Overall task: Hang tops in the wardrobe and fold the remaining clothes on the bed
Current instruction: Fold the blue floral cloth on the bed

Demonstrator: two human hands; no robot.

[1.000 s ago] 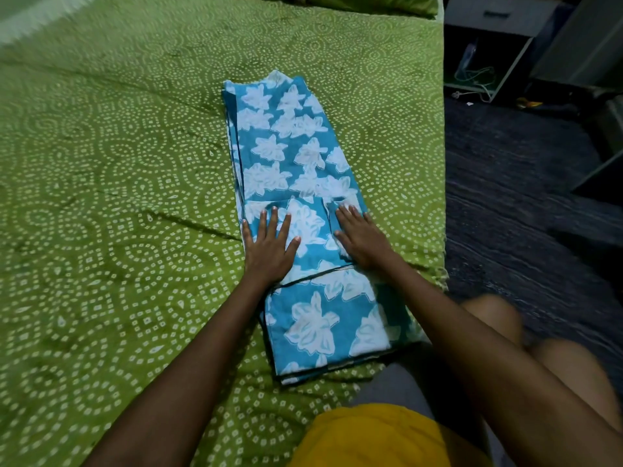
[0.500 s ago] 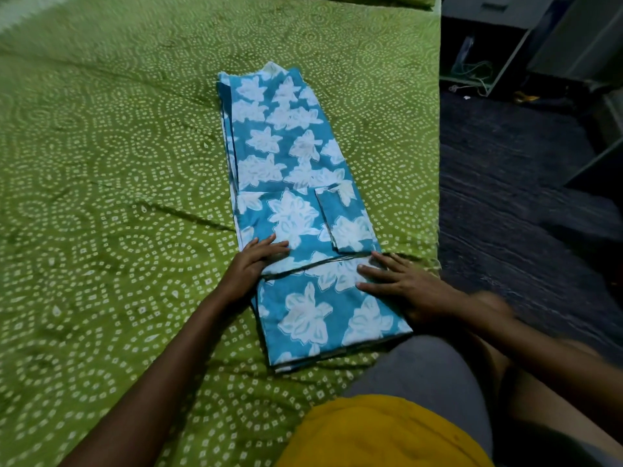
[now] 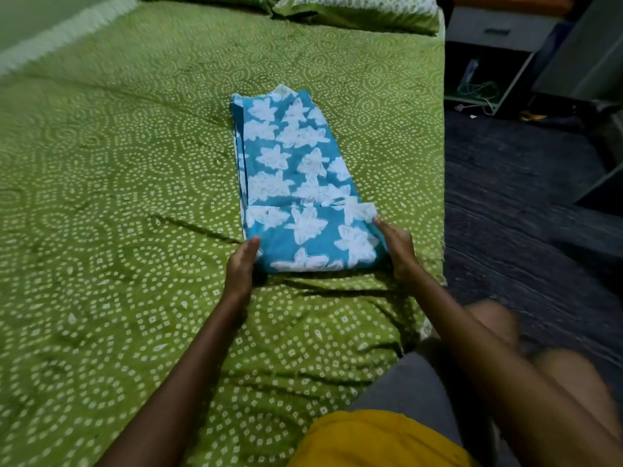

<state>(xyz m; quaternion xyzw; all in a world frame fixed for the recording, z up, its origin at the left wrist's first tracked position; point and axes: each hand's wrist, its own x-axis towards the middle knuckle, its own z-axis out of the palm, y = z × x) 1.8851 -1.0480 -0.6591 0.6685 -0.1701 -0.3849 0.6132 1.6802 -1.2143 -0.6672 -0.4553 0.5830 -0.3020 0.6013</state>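
A blue garment with white flowers [image 3: 296, 176] lies lengthwise on the green patterned bed [image 3: 118, 197], near its right edge. Its near end is turned over away from me into a fold. My left hand [image 3: 241, 267] grips the left corner of that fold, fingers under the cloth. My right hand [image 3: 397, 244] holds the right corner of the same fold, thumb on top. The fingertips of both hands are hidden by the fabric.
Green pillows [image 3: 354, 11] lie at the head of the bed. To the right is dark floor [image 3: 522, 230] with a grey bedside unit [image 3: 495, 32] and loose cables [image 3: 478, 92]. My knees and yellow top [image 3: 377, 439] fill the lower right.
Both hands left the flat cloth, took the near end by its corners and turned it over away from me. The garment now looks shorter.
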